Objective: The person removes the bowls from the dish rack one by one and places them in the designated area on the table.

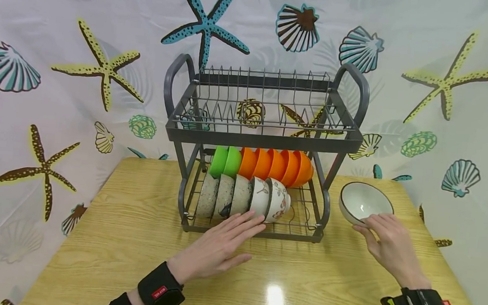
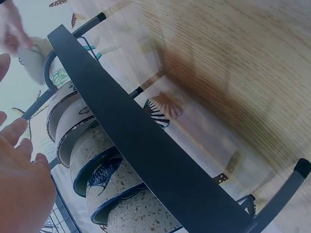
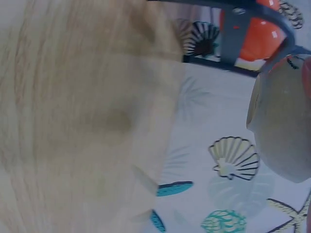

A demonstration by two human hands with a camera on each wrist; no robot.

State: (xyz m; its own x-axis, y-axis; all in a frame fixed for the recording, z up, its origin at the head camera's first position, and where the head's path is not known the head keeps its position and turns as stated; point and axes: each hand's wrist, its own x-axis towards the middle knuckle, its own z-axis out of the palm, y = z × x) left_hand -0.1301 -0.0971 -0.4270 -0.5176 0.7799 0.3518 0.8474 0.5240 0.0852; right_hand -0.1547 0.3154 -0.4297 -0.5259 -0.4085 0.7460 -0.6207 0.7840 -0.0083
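My right hand (image 1: 390,243) pinches the near rim of a white bowl (image 1: 364,201) with a dark edge, to the right of the dish rack (image 1: 262,141). In the right wrist view that bowl (image 3: 284,128) is at the right edge, and little of the hand shows. Before the rack's lower tier my left hand (image 1: 220,245) is spread, fingers extended, its tips close to the flower-patterned white bowls (image 1: 276,199). Whether they touch, I cannot tell. Speckled grey bowls (image 1: 217,198) lean in the same row. The left wrist view shows the speckled bowls (image 2: 97,150) beside the left hand (image 2: 24,184).
Green bowls (image 1: 225,161) and orange bowls (image 1: 274,166) line the back of the lower tier. The upper tier (image 1: 264,111) is a wire basket with curved side handles. A wooden table (image 1: 136,239) carries the rack, and a sea-patterned cloth (image 1: 258,11) hangs behind.
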